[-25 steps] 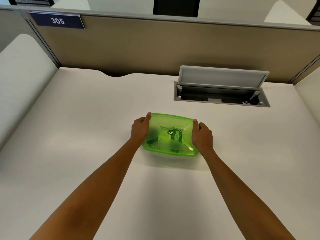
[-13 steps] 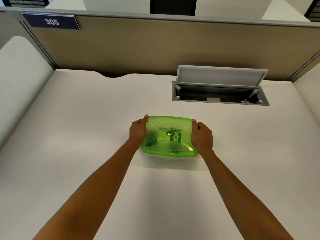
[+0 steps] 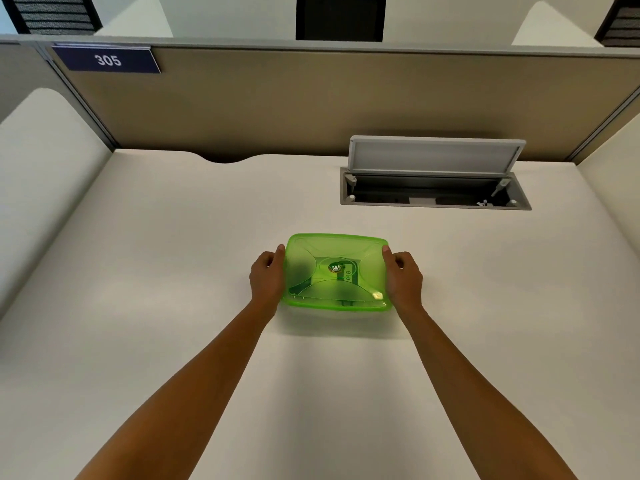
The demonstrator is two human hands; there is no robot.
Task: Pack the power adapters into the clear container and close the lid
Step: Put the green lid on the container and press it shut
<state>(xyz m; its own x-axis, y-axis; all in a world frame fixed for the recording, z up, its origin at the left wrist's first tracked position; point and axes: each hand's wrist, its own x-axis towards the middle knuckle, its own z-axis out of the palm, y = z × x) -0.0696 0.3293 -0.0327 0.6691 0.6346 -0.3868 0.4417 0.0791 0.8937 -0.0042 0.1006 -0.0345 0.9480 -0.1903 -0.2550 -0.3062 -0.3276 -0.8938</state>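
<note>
A clear container with a translucent green lid (image 3: 336,271) lies flat on the white desk (image 3: 173,271), in the middle of the view. Dark shapes and a tag marked 018 show faintly through the lid; I cannot tell what they are. My left hand (image 3: 266,277) grips the container's left side, thumb at the lid's far left corner. My right hand (image 3: 403,277) holds the right side, thumb at the far right corner. The lid sits level over the container.
A grey cable hatch (image 3: 434,181) stands open in the desk behind and to the right of the container. A tan partition (image 3: 311,98) with a sign reading 305 (image 3: 107,59) closes the far edge. Side desks flank left and right.
The lid's near edge has come down from a tilt and now lies level on the container. Both hands stay at its sides.
</note>
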